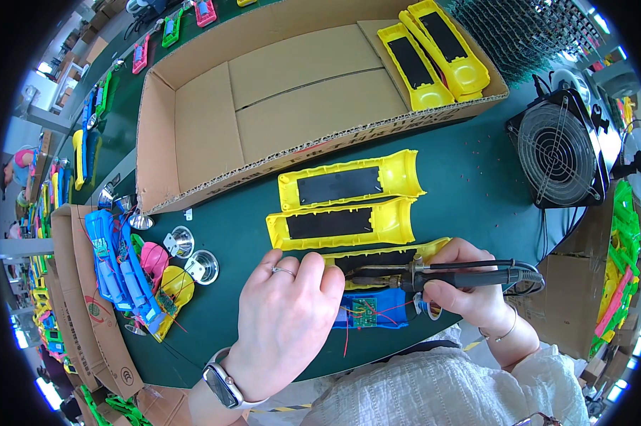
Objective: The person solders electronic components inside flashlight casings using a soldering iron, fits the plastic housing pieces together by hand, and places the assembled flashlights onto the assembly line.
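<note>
Head view: soldering iron (471, 277), black-handled, grasped in right hand (485, 305), tip pointing left across nearest yellow housing half (377, 252); left hand (281, 323), fingers curled at that half's left end, grip cannot be told; blue housing (395, 317) with green circuit board (365, 312), just nearer; advisable: steady tip, clear of plastic and red wires (346, 343)

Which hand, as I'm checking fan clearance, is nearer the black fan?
Right. The right hand is below and left of the black fan in view; the left hand lies much farther left.

Black-handled soldering iron (471, 278), tip leftward
</note>
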Demonstrator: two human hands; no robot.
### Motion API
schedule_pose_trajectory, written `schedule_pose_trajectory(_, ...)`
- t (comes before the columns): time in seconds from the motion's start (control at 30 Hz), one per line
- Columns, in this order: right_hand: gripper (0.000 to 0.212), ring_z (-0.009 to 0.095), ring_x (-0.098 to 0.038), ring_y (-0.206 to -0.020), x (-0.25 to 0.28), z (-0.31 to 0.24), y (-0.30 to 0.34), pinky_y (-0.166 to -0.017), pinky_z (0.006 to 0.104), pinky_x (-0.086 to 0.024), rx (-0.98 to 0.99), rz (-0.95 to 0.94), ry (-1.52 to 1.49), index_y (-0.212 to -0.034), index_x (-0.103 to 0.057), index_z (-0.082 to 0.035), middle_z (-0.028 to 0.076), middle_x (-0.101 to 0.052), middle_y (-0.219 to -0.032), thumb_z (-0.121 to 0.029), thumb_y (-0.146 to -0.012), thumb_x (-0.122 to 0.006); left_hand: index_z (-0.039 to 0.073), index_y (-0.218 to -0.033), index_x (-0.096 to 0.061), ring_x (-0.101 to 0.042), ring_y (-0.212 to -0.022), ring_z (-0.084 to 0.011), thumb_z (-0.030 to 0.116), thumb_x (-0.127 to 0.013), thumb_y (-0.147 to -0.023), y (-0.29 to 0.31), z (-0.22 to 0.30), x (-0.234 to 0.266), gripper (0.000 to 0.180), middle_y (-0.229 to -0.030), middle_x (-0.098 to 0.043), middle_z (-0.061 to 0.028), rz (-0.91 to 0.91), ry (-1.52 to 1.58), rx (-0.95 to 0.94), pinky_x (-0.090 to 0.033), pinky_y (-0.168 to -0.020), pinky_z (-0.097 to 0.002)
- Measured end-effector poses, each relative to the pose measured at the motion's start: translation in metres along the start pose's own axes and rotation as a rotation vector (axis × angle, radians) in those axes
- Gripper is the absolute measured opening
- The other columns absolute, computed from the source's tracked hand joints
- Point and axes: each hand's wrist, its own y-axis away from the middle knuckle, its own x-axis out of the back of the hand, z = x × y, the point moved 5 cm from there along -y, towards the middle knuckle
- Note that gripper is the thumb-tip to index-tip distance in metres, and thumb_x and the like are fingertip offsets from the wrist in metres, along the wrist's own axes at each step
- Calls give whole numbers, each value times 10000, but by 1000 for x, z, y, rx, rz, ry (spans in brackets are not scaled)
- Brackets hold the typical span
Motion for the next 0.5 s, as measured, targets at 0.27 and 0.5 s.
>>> schedule_pose_trajectory(0.27,172,54,-538,-512,-1,0,1,-443,188,-425,-28,36,-10,-839,-501,6,46,-598,-643,-32,-769,-654,71,-762,-587,-538,-651,-180,58,-608,-654,-3,3,-2,111,-676,-447,-46,-12,-34,-16,-477,-739,-344)
schedule_pose_trajectory(0.5,172,73,-570,-549,2,0,2,-475,194,-453,-91,33,-53,-847,-503,16,59,-606,-662,-34,-772,-651,66,-763,-583,-536,-659,-185,60,-592,-651,-2,4,1,113,-678,-457,-46,-34,-67,-23,-472,-742,-345)
